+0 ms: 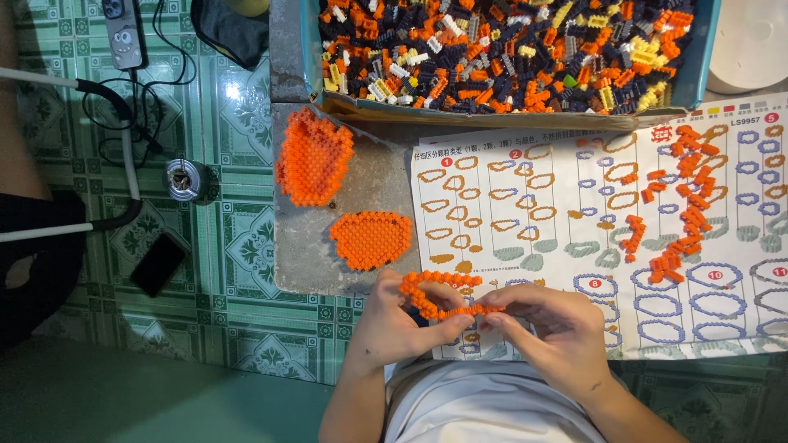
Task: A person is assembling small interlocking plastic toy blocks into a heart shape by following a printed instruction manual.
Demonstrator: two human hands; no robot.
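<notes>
My left hand and my right hand together hold a thin orange ring of small bricks just above the near edge of a printed instruction sheet. Fingertips of both hands pinch the ring's near side. Two finished flat orange brick layers lie on the grey slab: a larger one at the far left and a smaller one nearer me. Several loose orange bricks are scattered on the sheet's right half.
A blue cardboard tray at the top is full of orange, black, white and yellow bricks. The grey slab sits on green patterned floor tiles. On the floor left are a phone, a metal can, cables and another phone.
</notes>
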